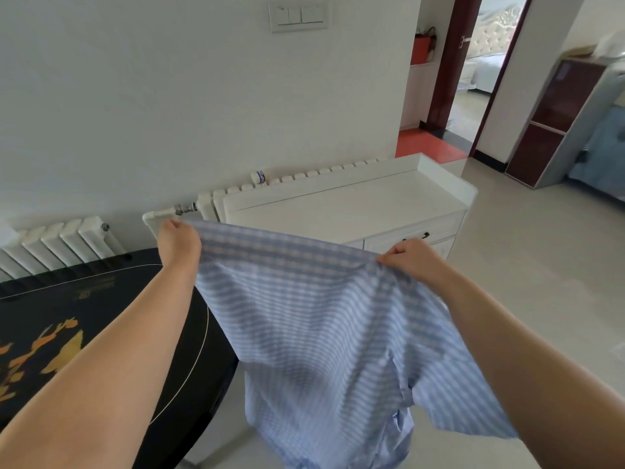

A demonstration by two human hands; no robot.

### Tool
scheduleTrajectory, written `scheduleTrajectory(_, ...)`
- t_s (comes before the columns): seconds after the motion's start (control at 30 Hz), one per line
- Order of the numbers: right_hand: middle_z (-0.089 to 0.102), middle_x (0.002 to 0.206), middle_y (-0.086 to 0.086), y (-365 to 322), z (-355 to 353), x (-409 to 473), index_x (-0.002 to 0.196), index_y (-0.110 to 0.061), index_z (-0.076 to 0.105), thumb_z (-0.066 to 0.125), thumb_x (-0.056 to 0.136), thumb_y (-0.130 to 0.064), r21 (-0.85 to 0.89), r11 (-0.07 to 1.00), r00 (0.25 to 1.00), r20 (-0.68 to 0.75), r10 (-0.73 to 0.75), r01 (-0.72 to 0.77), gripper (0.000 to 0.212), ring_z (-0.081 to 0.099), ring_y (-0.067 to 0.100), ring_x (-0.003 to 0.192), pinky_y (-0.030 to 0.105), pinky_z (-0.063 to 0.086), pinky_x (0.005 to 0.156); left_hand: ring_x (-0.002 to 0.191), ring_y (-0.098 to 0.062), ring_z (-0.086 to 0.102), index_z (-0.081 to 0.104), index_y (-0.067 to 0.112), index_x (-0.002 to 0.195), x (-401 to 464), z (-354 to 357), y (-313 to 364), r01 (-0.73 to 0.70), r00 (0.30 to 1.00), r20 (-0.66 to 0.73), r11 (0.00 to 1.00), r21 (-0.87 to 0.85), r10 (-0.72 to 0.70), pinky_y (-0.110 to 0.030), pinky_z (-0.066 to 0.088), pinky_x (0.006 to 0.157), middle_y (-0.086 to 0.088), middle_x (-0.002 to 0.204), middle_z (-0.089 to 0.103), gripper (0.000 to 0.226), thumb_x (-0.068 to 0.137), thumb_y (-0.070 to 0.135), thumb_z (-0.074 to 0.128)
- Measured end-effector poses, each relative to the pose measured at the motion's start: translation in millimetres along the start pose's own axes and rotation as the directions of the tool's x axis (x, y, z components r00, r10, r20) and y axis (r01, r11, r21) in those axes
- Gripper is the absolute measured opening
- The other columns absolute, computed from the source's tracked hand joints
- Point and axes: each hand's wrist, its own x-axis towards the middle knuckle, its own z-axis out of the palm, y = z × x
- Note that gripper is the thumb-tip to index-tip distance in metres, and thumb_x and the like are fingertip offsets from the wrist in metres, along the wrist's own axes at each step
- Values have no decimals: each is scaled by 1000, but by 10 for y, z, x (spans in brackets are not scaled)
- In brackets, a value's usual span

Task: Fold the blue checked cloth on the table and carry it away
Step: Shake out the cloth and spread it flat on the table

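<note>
The blue checked cloth [314,333] hangs in the air in front of me, spread wide along its top edge and drooping in folds below. My left hand [177,243] pinches its upper left corner. My right hand [411,257] grips the upper right corner. Both arms are stretched forward at about the same height. The cloth hangs just to the right of the black table [67,326] and its lower part runs out of the bottom of the view.
A black round-edged table with an orange pattern lies at the lower left. A white low cabinet [355,204] stands ahead against the wall, with radiators [57,245] behind it. Pale tiled floor [541,258] stretches right toward a doorway [473,96] and a dark shelf unit [554,123].
</note>
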Motion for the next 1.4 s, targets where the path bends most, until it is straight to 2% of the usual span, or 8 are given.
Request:
scheduleTrajectory(0.17,39,49,4,-357,490,-25,51,-12,49,65,78,-16,62,998,991,-134,11,-3,32,35,17,48,24,27,45,96,-34,62,46,10,117,-685,386,242,-336,939,145,917,216,310,-38,42,75,-12,100,63,30,103,32,31)
scheduleTrajectory(0.33,57,55,1,-687,563,-221,65,-11,65,63,81,-17,20,986,984,-79,-162,164,17,46,16,52,25,34,48,72,-20,56,40,20,118,-1313,527,347,-825,490,563,563,53,666,-32,44,63,11,87,46,58,83,64,52)
scheduleTrajectory(0.47,57,62,-3,-713,411,-413,70,-16,65,60,82,-14,-8,954,954,-13,-299,298,13,48,12,57,27,37,55,87,-4,56,46,26,132,-1157,386,456,-827,328,764,560,-53,556,-28,43,83,8,118,60,60,83,58,58)
scheduleTrajectory(0.6,57,59,-1,-663,447,-474,72,-14,69,67,82,-25,50,964,963,48,-265,263,15,48,13,52,25,37,53,89,-22,60,63,13,102,-1193,344,445,-850,210,900,526,-25,383,-37,45,81,-6,95,67,35,88,45,61)
scheduleTrajectory(0.87,58,62,8,-476,727,-569,70,-10,66,64,86,-24,279,936,969,54,-240,216,21,48,19,57,30,38,53,88,-24,61,64,9,100,-1229,378,196,-899,260,887,431,78,381,-39,46,78,-7,92,67,25,89,31,61)
scheduleTrajectory(1.07,52,98,-9,-345,706,-560,105,-17,45,56,94,-24,463,854,967,-25,-255,237,18,59,14,75,24,46,64,93,-24,63,69,16,88,-1112,296,-46,-815,463,752,559,154,468,-37,50,85,-4,95,71,16,91,19,53)
scheduleTrajectory(1.2,58,94,-6,72,693,-604,108,-15,55,64,89,-31,-58,964,948,209,-241,258,26,56,13,85,16,42,68,84,-17,62,73,9,90,-963,164,-86,-730,602,593,669,139,534,-23,44,74,1,90,71,23,90,7,50)
scheduleTrajectory(1.4,52,119,-6,609,873,-894,131,-27,37,64,79,-49,-172,982,993,98,-61,78,62,61,16,95,36,53,80,73,-17,59,67,-3,85,-734,3,-24,-577,791,308,811,94,528,-26,44,64,0,78,65,33,93,27,56)
